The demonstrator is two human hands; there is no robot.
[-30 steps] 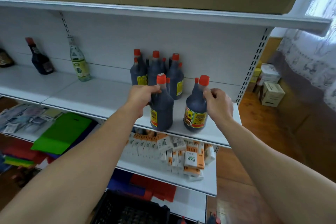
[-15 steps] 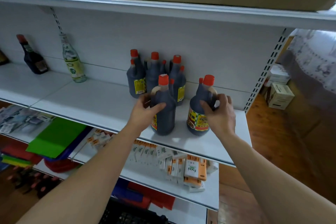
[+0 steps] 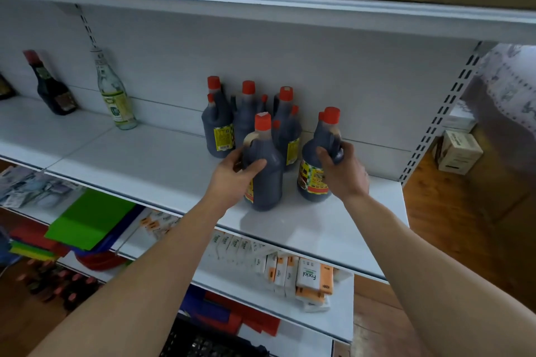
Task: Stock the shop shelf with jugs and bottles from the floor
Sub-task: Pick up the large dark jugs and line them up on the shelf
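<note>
While the left hand wrapped fingers and thumb round the belly of a dark-brown plastic jug with a red cap and the right hand curled about the handle and shoulder of a second jug, both jugs stood upright on the white metal shelf, just ahead of the cluster of matching jugs by the back panel. The step in hand looked like setting down and squaring up. The next move probably called for easing each jug back toward the cluster without toppling anything, then loosening both grips.
</note>
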